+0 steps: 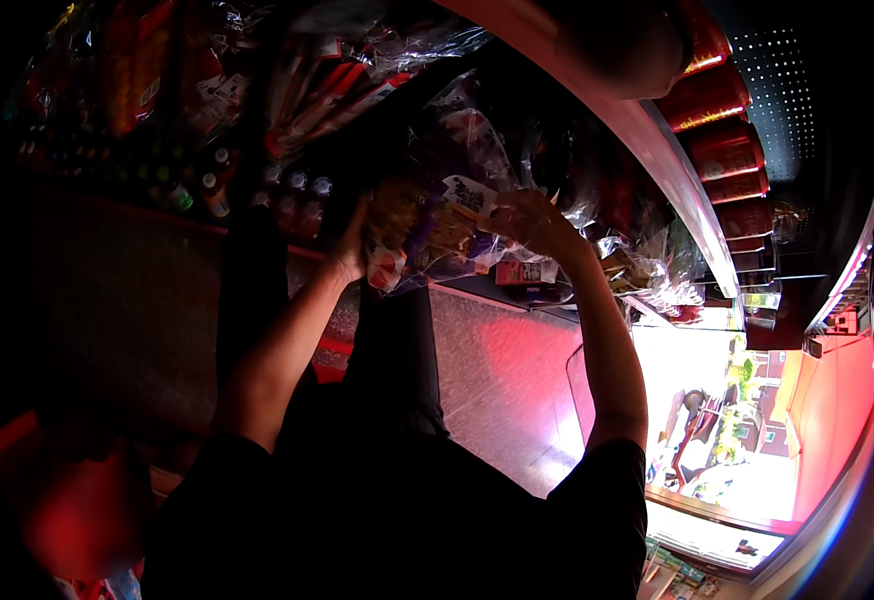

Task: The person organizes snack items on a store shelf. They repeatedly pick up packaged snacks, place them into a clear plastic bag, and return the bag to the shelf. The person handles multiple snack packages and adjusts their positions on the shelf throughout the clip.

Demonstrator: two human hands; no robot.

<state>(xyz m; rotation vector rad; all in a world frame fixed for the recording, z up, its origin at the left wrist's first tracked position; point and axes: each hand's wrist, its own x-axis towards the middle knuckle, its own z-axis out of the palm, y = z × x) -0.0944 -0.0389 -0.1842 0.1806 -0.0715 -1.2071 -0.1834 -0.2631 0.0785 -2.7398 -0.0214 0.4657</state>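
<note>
A clear plastic bag of packaged snacks (437, 225), with yellow and purple packs showing through, is held in front of me above the floor. My left hand (352, 244) grips its left side, the fingers mostly hidden behind the bag in shadow. On the other side my right hand (531, 221) has its fingers bent against the plastic beside a white printed label (469, 193). The crumpled upper end of the bag (474, 131) extends away from me into the dark shelf area. Below the right hand are a pink box (523, 272) and a dark Pepsi pack (546, 293).
Several capped bottles (298, 184) stand on a low shelf at the left, beneath plastic-wrapped goods (332, 97). A pale shelf edge (692, 195) curves past red cans (722, 150) at right. Beyond the grey floor (497, 360) is a bright doorway (677, 367) with a parked two-wheeler (696, 427).
</note>
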